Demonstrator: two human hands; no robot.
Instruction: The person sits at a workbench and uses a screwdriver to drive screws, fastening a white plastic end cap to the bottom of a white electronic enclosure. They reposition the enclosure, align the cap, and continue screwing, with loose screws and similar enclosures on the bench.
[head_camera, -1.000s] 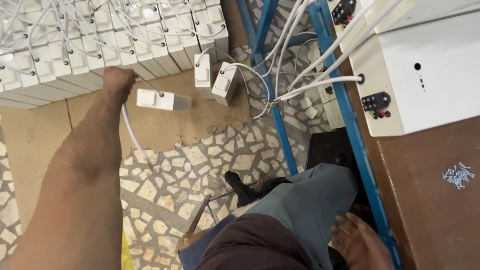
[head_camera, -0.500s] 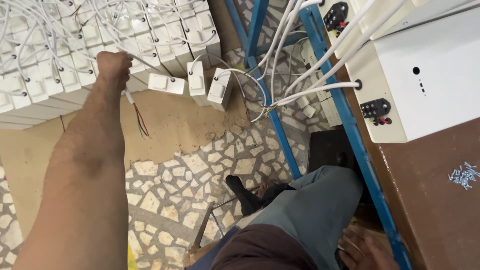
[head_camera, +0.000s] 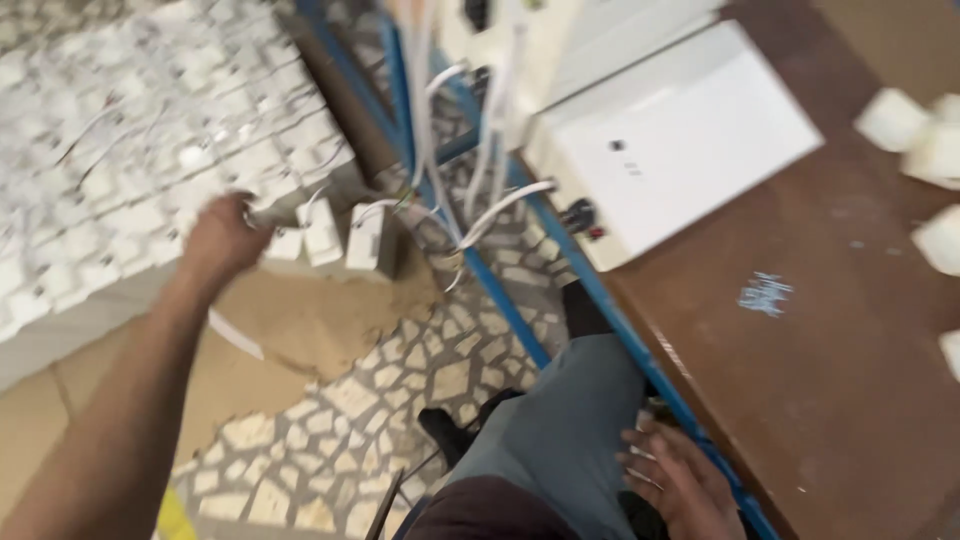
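The view is blurred by motion. My left hand (head_camera: 225, 240) reaches down and forward to the edge of a big stack of small white boxes (head_camera: 150, 150) on the floor. Its fingers are closed, and a white cable (head_camera: 233, 335) hangs below the wrist. Two small white boxes (head_camera: 322, 235) stand on the brown cardboard (head_camera: 310, 320) just right of this hand. My right hand (head_camera: 680, 480) rests on my grey trouser leg (head_camera: 560, 420) with fingers spread, holding nothing, next to the table's blue frame (head_camera: 590, 290).
A brown table (head_camera: 850, 350) on the right carries a large white unit (head_camera: 680, 140) with white wires (head_camera: 500, 200) running down to the floor. White foam pieces (head_camera: 920, 140) lie at its far right. Below is a stone mosaic floor (head_camera: 400, 390) and my black shoe (head_camera: 440, 425).
The camera has swung right and closer to the table, showing more of its top. My left hand stays at the stack's edge with the cable. My right hand has come further into view.
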